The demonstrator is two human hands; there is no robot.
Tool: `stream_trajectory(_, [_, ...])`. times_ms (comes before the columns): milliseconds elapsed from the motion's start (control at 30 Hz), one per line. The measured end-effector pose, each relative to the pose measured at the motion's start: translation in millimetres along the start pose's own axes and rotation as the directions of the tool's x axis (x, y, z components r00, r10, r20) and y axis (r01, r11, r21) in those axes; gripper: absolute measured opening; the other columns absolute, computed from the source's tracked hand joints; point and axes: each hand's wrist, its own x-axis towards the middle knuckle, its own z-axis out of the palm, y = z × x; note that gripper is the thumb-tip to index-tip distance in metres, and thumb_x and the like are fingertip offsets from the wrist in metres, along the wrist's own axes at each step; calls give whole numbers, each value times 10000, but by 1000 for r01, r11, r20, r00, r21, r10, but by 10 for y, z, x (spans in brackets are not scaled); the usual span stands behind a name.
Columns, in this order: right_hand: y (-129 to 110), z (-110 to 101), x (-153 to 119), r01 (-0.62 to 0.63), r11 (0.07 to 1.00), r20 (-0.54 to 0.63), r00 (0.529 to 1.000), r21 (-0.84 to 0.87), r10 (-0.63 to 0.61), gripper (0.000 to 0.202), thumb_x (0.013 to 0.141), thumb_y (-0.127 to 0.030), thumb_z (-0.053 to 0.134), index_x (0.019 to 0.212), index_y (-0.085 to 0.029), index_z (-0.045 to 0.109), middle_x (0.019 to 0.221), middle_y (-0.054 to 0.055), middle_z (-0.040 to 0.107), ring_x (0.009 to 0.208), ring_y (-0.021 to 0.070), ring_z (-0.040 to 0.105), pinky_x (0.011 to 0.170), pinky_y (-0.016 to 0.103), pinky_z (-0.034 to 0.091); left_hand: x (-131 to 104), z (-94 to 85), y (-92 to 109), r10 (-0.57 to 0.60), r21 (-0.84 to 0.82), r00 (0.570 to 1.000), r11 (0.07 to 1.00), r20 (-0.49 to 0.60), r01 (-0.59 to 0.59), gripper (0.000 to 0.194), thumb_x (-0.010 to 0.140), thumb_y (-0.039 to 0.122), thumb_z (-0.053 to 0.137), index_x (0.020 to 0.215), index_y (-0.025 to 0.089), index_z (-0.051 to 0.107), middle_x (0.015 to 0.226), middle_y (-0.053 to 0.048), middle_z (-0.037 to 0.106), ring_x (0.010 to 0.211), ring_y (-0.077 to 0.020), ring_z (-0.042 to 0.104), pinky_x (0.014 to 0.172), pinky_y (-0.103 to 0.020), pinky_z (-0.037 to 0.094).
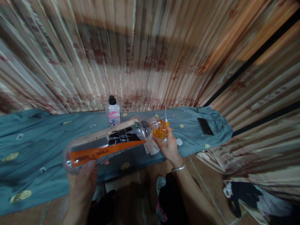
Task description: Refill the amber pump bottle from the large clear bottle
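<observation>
A large clear bottle (105,143) with an orange and black label lies tilted across the view, its neck up and to the right. My left hand (86,173) is wrapped round its lower end. At the neck, my right hand (168,142) is closed on a small amber transparent container (161,130), whose opening meets the bottle's mouth. Behind the amber container a thin pale tube (166,114) with an orange base stands up. A white scalloped cloth or paper (151,147) lies below the bottle's neck, and a white round disc (179,142) is right of my right hand.
A clear bottle with a black cap (114,114) stands at the back of the teal-covered surface (47,128). A dark phone-like slab (205,126) lies on the right. Pleated curtains (140,56) hang behind; clothes (255,200) lie at the lower right.
</observation>
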Motion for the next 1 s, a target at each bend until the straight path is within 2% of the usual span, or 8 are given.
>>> stream_trajectory(167, [-13, -13, 14, 15, 1000, 23, 1000, 12, -15, 718, 895, -574, 759, 1453, -177, 546, 1333, 173, 746, 1216, 340, 740, 1054, 508, 604, -14, -66, -18, -1, 3, 1000, 1000, 23, 1, 568, 451, 377, 1042, 959, 310, 798, 872, 26, 773, 755, -199, 691, 688, -329, 667])
stream_trajectory(333, [-9, -21, 46, 44, 999, 34, 998, 33, -45, 705, 905, -596, 746, 1447, -189, 553, 1318, 169, 751, 1198, 338, 742, 1067, 512, 592, -29, -67, -14, 11, 26, 999, 1000, 42, -12, 533, 500, 411, 1030, 963, 303, 790, 873, 22, 773, 854, -211, 727, 772, -306, 658])
stream_trajectory(467, [19, -17, 65, 65, 998, 18, 998, 3, -65, 736, 895, -632, 745, 1450, -191, 548, 1321, 167, 749, 1208, 347, 737, 1067, 524, 590, -34, -22, -6, 50, -19, 998, 999, 49, -49, 537, 478, 400, 1038, 944, 277, 802, 879, 16, 775, 793, -186, 710, 717, -280, 658])
stream_trajectory(633, [22, -7, 93, 83, 996, 3, 997, -24, -82, 726, 900, -652, 729, 1433, -187, 563, 1318, 167, 751, 1216, 349, 733, 1075, 529, 588, -38, 4, -32, 31, -35, 998, 999, 50, -30, 554, 482, 382, 1034, 973, 256, 810, 913, -4, 791, 759, -181, 725, 601, -235, 638])
stream_trajectory(833, [12, -12, 136, 77, 997, -7, 997, -11, -77, 736, 890, -649, 739, 1433, -181, 572, 1330, 173, 747, 1221, 353, 733, 1077, 533, 586, -55, 29, -51, 23, -76, 999, 997, 36, -20, 509, 479, 350, 1044, 917, 265, 799, 875, 27, 786, 784, -169, 731, 664, -246, 657])
stream_trajectory(1000, [78, -14, 166, 58, 998, -24, 998, -26, -59, 766, 861, -653, 770, 1438, -192, 570, 1332, 170, 744, 1218, 355, 735, 1077, 541, 583, -67, 34, -81, 18, -42, 999, 999, 36, -17, 507, 526, 392, 1030, 967, 293, 799, 859, 25, 784, 764, -185, 730, 659, -280, 662])
